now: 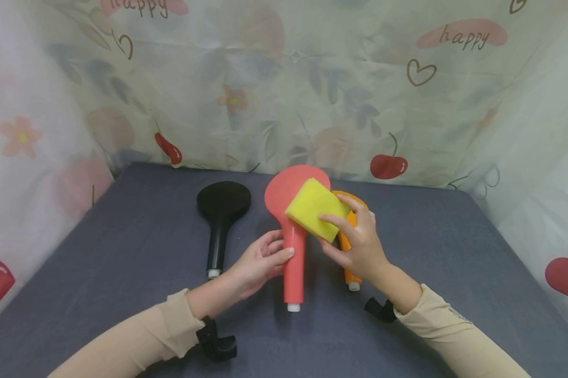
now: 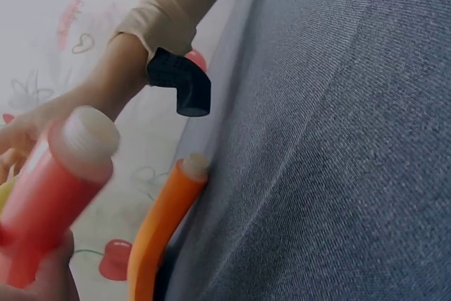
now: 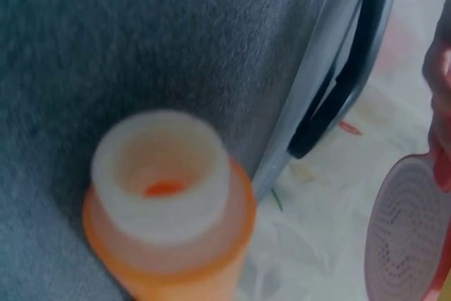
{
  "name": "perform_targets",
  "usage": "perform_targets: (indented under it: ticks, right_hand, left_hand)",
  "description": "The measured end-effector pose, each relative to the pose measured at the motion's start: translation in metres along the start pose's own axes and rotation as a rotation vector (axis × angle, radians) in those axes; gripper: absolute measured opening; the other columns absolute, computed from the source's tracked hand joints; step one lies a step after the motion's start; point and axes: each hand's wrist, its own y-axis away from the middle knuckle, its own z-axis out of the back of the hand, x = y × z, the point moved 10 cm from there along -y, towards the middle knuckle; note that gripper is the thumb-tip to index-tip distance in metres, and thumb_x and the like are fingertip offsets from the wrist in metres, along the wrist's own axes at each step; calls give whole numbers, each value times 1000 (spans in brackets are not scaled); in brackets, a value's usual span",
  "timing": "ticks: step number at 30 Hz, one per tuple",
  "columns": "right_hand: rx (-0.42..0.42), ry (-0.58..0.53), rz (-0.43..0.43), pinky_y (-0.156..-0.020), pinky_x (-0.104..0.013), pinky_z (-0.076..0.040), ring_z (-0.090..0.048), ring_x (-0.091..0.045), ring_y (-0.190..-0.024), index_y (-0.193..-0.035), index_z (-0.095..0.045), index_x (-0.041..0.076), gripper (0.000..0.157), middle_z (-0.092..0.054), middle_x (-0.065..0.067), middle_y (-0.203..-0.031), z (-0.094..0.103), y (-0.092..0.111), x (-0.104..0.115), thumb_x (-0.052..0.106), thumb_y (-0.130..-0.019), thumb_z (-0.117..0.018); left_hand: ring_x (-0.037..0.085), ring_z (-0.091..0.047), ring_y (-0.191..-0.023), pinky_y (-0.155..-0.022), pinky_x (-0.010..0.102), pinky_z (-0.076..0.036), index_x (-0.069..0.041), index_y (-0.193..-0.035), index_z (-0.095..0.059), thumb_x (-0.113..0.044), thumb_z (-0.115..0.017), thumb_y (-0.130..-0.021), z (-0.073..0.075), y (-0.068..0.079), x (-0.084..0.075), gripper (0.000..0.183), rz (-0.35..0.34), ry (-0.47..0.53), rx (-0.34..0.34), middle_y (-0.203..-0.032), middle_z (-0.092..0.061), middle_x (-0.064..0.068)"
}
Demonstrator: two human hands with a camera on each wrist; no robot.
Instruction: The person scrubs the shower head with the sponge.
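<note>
My left hand [image 1: 260, 262] grips the handle of a coral-red shower head [image 1: 294, 278], which is raised over the table with its smooth back toward the head camera. A yellow sponge [image 1: 314, 207] is pinched between the thumb and fingers of my right hand [image 1: 361, 247]. It overlaps the right side of the red head near the neck, seemingly touching it. In the right wrist view the perforated spray face of the red shower head [image 3: 402, 237] shows. The left wrist view shows its white threaded end from close by.
A black shower head [image 1: 223, 202] lies face down on the dark grey table [image 1: 137, 252] to the left. Partly behind my right hand lies an orange shower head [image 1: 354, 275]. A patterned curtain [image 1: 293, 105] closes off the back and sides. Black camera mounts [image 1: 217, 344] sit on both wrists.
</note>
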Motion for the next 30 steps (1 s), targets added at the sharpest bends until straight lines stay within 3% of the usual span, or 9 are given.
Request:
perform_targets:
  ticks: [4,8,14,17,21,25,30]
  right_hand:
    - [-38,18,-13,-80,-56,-33,-41,-40,-114,-111,-58,12,36,-41,-28,-126,4,0,-7,42,-91,-52]
    - [-89,25,-76,-78,-53,-29,-41,-41,-112,-112,-56,9,36,-40,-29,-126,11,-2,-21,38,-90,-56]
    - [-120,-28,-176,-78,-49,-27,-41,-41,-110,-114,-53,7,38,-39,-28,-126,13,-3,-34,19,-80,-65]
    - [-106,-44,-163,-78,-49,-28,-41,-40,-111,-114,-54,8,36,-39,-28,-127,9,-1,-29,29,-86,-63]
    - [-68,-28,-87,-79,-52,-30,-40,-41,-112,-113,-55,9,45,-38,-29,-125,2,0,-16,48,-90,-51]
    - [-70,-2,-36,-78,-55,-32,-40,-41,-111,-111,-55,9,44,-39,-29,-124,3,0,-11,47,-91,-48]
    - [-96,-4,-73,-78,-51,-30,-42,-42,-109,-110,-52,6,46,-39,-29,-123,9,-4,-22,48,-91,-49]
  left_hand:
    - [7,-63,-97,-89,28,-53,-2,-142,-26,-23,-64,-89,-1,1,-2,69,-5,48,26,-138,-47,19]
    - [7,-63,-93,-84,26,-54,0,-142,-26,-23,-65,-88,-3,1,-4,70,-12,85,38,-126,-56,9]
    - [6,-63,-91,-82,24,-54,1,-142,-26,-24,-66,-87,-4,1,-4,72,-11,113,42,-117,-60,-1]
    - [6,-63,-91,-81,24,-54,2,-142,-25,-22,-64,-88,-4,1,-5,70,-10,128,48,-116,-60,0]
    - [7,-63,-93,-81,24,-54,3,-142,-25,-22,-64,-89,-5,2,-7,70,-13,131,63,-115,-60,-1]
    - [7,-63,-93,-82,24,-54,4,-142,-26,-22,-64,-89,-6,3,-8,70,-21,140,95,-112,-61,-4]
    - [6,-64,-92,-80,24,-54,6,-141,-24,-22,-65,-88,-9,2,-9,73,-32,167,130,-109,-63,-6]
